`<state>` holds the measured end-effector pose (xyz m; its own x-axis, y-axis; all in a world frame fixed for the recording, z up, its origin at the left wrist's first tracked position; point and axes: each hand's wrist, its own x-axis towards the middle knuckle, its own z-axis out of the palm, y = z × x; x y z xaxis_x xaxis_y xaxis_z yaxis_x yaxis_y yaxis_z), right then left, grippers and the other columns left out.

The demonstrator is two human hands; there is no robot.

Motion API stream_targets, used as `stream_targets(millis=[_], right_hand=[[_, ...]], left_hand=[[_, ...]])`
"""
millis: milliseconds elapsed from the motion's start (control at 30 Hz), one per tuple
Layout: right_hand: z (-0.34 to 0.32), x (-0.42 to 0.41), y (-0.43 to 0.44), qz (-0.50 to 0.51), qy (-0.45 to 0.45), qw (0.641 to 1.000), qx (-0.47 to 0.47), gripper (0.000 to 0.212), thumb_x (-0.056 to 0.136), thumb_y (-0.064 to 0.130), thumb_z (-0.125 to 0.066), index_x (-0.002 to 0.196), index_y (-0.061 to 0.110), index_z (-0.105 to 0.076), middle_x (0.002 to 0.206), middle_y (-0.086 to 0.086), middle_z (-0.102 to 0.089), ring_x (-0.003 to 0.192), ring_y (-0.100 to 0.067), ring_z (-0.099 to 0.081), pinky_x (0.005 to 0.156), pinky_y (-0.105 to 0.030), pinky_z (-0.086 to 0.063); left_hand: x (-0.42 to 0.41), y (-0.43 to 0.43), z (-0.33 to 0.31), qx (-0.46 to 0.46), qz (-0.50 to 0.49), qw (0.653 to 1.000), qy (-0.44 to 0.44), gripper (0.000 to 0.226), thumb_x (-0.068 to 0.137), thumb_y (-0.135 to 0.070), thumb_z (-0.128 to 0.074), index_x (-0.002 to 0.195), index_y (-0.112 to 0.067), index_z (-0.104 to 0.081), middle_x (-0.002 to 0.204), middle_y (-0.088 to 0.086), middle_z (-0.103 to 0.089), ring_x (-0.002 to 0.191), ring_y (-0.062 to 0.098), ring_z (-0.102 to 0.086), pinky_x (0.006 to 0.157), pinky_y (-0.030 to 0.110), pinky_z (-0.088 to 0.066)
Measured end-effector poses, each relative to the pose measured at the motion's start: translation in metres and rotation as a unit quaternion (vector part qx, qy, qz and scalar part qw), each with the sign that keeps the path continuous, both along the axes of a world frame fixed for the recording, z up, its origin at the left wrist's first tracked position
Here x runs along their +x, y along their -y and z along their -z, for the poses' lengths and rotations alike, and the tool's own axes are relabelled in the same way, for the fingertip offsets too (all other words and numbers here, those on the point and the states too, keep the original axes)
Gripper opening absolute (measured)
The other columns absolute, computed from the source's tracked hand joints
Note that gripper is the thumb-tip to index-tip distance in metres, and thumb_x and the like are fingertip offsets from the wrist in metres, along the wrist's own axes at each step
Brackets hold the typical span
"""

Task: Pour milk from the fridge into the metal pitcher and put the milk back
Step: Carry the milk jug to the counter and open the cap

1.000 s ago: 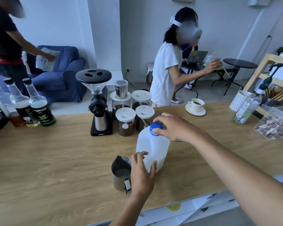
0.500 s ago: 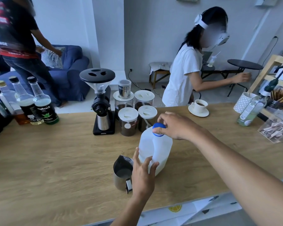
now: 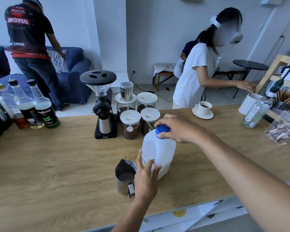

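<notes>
Our right hand [image 3: 177, 129] is curled over the top of the milk jug [image 3: 159, 151], with the fingertips and thumb pinching its blue cap [image 3: 161, 131]. The cap sits on the neck of the jug.

Our left hand [image 3: 146, 180] is clamped on the lower near corner of the jug. The thumb lies on the jug's left side and the spread fingers lie across its front.

The jug stands upright on the wooden counter [image 3: 57, 164], and the milk in it shows only near the bottom.

The metal pitcher [image 3: 124, 176] stands just beside the jug on its left, upright, with its handle towards us. We cannot tell whether the two touch, because the left hand covers the gap.

Further back on the counter we note:
- a black coffee grinder [image 3: 101, 104];
- four white-lidded canisters [image 3: 130, 124] just beside it;
- three syrup bottles [image 3: 45, 106] at the far left;
- a cup on a saucer [image 3: 203, 108] towards the right.

A person in a white shirt [image 3: 192, 72] stands beyond the counter, and another in a dark shirt [image 3: 28, 30] stands by a blue sofa [image 3: 77, 69].
</notes>
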<state>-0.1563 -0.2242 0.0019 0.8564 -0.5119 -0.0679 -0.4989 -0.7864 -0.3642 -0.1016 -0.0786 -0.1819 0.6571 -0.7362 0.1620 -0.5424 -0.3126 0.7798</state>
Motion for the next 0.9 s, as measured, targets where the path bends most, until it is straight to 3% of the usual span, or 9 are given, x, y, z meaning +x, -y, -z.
stream_targets(millis=[100,233,367,433,500,600,667,800,900], right_hand=[[0.003,-0.004,0.002,0.005,0.035,0.999,-0.001,0.027,0.084,0.033,-0.067,0.11,0.036,-0.059,0.103,0.012,-0.046,0.083,-0.005,-0.051,0.066,-0.023,-0.04],[0.005,-0.014,0.008,0.027,0.12,0.992,0.021,0.041,0.082,0.027,-0.067,0.121,0.028,-0.056,0.11,0.01,-0.049,0.094,-0.008,-0.052,0.087,-0.026,-0.047],[0.022,-0.035,0.024,0.122,0.222,0.965,0.065,0.045,0.081,0.013,-0.069,0.124,0.015,-0.058,0.112,0.002,-0.047,0.099,-0.015,-0.06,0.093,-0.024,-0.047],[0.044,-0.05,0.026,0.189,0.268,0.94,0.096,0.04,0.08,0.009,-0.068,0.119,0.012,-0.062,0.113,-0.003,-0.048,0.095,-0.015,-0.063,0.087,-0.011,-0.046],[0.08,-0.068,0.02,0.273,0.273,0.915,0.117,0.039,0.08,0.009,-0.068,0.119,0.01,-0.062,0.113,-0.005,-0.05,0.09,-0.004,-0.061,0.075,0.001,-0.038],[0.153,-0.097,0.0,0.37,0.183,0.895,0.168,0.053,0.081,0.02,-0.069,0.13,0.007,-0.054,0.12,-0.008,-0.053,0.105,-0.018,-0.058,0.085,-0.018,-0.039],[0.192,-0.109,-0.018,0.373,0.151,0.889,0.219,0.064,0.083,0.023,-0.069,0.14,0.007,-0.044,0.13,-0.009,-0.052,0.111,-0.021,-0.057,0.091,-0.027,-0.044],[0.231,-0.118,-0.043,0.367,0.189,0.861,0.297,0.075,0.087,0.022,-0.068,0.15,0.019,-0.026,0.133,-0.002,-0.054,0.116,-0.015,-0.057,0.096,-0.028,-0.046],[0.244,-0.117,-0.05,0.361,0.183,0.881,0.245,0.073,0.087,0.03,-0.068,0.149,0.026,-0.029,0.132,0.006,-0.055,0.118,-0.011,-0.054,0.099,-0.03,-0.045]], left_hand=[[0.001,0.0,0.001,0.006,-0.001,1.0,0.01,0.03,0.094,-0.052,-0.047,0.108,-0.029,-0.061,0.162,-0.007,-0.006,0.104,0.023,-0.062,0.067,0.028,-0.042],[0.0,0.001,0.002,0.006,-0.001,1.0,0.018,0.03,0.094,-0.052,-0.046,0.108,-0.029,-0.059,0.162,-0.006,-0.006,0.11,0.024,-0.06,0.067,0.027,-0.04],[0.0,0.001,0.005,0.001,-0.003,1.0,0.026,0.027,0.094,-0.051,-0.046,0.106,-0.03,-0.058,0.162,-0.006,-0.008,0.114,0.024,-0.058,0.066,0.026,-0.038],[-0.001,0.002,0.005,0.002,-0.003,0.999,0.033,0.028,0.094,-0.051,-0.046,0.107,-0.029,-0.058,0.162,-0.005,-0.008,0.113,0.025,-0.058,0.066,0.026,-0.038],[-0.001,0.003,0.006,0.005,-0.004,0.999,0.041,0.03,0.094,-0.052,-0.044,0.107,-0.028,-0.057,0.162,-0.004,-0.008,0.111,0.027,-0.059,0.065,0.026,-0.038],[-0.004,0.005,0.009,0.012,-0.005,0.998,0.057,0.03,0.095,-0.05,-0.043,0.109,-0.027,-0.055,0.162,-0.002,-0.007,0.112,0.029,-0.059,0.065,0.026,-0.038],[-0.005,0.005,0.009,0.014,-0.008,0.998,0.064,0.03,0.095,-0.049,-0.043,0.111,-0.026,-0.054,0.162,-0.001,-0.006,0.116,0.029,-0.057,0.065,0.027,-0.038],[-0.006,0.008,0.012,0.011,-0.004,0.997,0.073,0.028,0.096,-0.045,-0.045,0.112,-0.023,-0.054,0.162,0.001,-0.007,0.125,0.03,-0.05,0.067,0.028,-0.038],[-0.007,0.009,0.012,0.007,-0.007,0.997,0.076,0.029,0.095,-0.042,-0.047,0.111,-0.02,-0.055,0.162,0.004,-0.009,0.129,0.03,-0.045,0.067,0.029,-0.037]])
